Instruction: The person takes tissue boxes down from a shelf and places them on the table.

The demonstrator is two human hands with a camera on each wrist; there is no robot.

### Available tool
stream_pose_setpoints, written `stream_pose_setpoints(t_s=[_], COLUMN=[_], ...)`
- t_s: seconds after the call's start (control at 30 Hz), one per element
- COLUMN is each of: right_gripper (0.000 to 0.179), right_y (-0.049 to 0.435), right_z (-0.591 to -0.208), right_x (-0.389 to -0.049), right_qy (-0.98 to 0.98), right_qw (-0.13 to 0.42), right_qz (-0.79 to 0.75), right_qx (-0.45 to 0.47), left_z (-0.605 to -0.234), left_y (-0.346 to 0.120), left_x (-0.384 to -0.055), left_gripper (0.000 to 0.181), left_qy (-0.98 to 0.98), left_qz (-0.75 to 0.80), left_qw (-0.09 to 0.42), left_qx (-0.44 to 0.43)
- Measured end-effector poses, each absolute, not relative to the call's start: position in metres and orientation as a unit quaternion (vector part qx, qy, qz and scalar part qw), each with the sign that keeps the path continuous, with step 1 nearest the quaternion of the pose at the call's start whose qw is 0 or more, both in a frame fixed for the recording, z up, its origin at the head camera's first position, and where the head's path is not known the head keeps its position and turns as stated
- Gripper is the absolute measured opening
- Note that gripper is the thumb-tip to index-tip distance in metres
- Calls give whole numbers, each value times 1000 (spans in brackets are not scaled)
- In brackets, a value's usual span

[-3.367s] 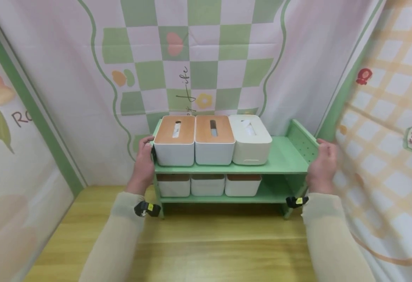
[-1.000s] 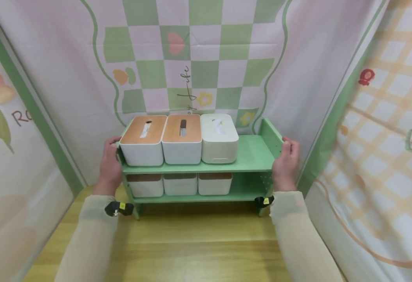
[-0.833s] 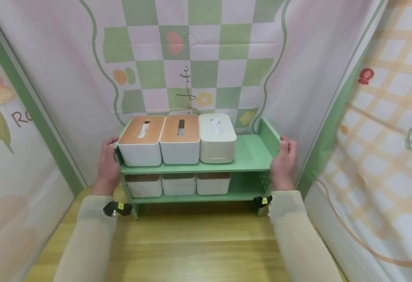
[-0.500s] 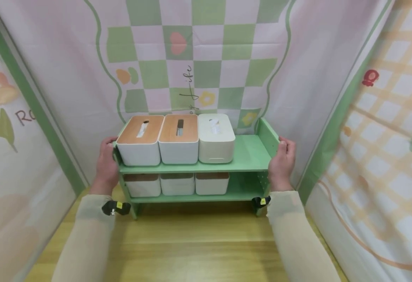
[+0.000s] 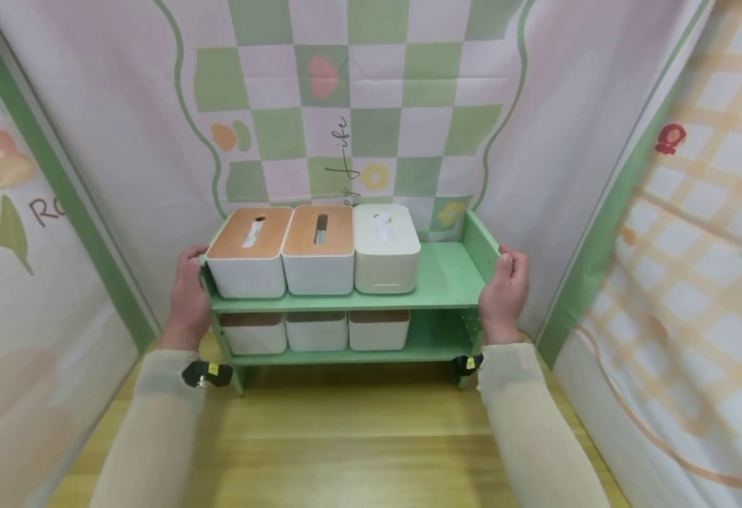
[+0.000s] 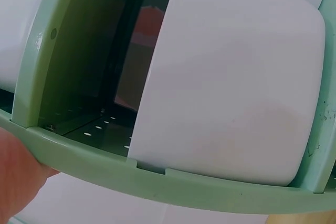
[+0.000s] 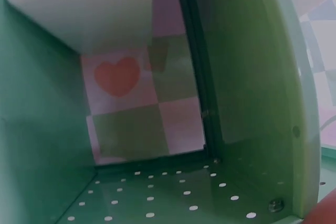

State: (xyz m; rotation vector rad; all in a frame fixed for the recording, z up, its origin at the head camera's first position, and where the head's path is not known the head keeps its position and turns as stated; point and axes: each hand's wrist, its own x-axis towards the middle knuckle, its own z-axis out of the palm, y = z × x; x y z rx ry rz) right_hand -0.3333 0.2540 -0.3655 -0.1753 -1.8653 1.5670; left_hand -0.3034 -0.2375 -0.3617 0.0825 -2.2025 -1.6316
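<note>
A green two-tier shelf (image 5: 452,276) stands between both hands. My left hand (image 5: 188,303) grips its left side panel, and only part of that hand (image 6: 18,174) shows in the left wrist view. On the other end, my right hand (image 5: 504,300) holds the right side panel (image 5: 480,240) by its top edge, fingers behind and thumb at the front. The upper tier bears two white tissue boxes with wood-look lids, a left one (image 5: 247,275) and a middle one (image 5: 318,274), and a cream tissue box (image 5: 386,271). Three lidded boxes, including a white one (image 5: 379,335), sit below.
The shelf stands on a wood-grain tabletop (image 5: 358,437). Behind it hangs a checkered curtain (image 5: 377,130). Printed cloth walls close in at the left (image 5: 22,303) and the right (image 5: 682,310). The shelf's right side panel has perforations (image 7: 150,199).
The shelf, with the boxes on it, has shifted well to the left along the tabletop, both hands moving with it. Over the last second it has moved only slightly further left.
</note>
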Motion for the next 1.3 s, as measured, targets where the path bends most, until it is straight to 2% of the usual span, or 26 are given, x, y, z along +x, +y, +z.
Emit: stream_pose_setpoints(t_s=[0.3, 0.57, 0.73, 0.97, 1.3], right_gripper=[44, 49, 47, 45, 47], right_y=[259, 263, 256, 248, 243], right_z=[-368, -368, -365, -366, -366], right_x=[-332, -330, -330, -331, -331], right_qy=[-741, -759, -748, -734, -739], right_qw=[354, 339, 354, 373, 354], right_qz=[568, 552, 557, 564, 570], right_qx=[-56, -61, -64, -65, -61], left_z=[-363, -363, -361, -358, -359], left_y=[-238, -235, -236, -241, -247], left_x=[-304, -302, -303, -302, -301], left_gripper=[58, 57, 57, 58, 62], left_qy=[-787, -779, -774, -779, -789], left_qz=[-578, -593, -597, -596, -577], left_qw=[215, 202, 210, 194, 210], left_qx=[21, 29, 25, 26, 23])
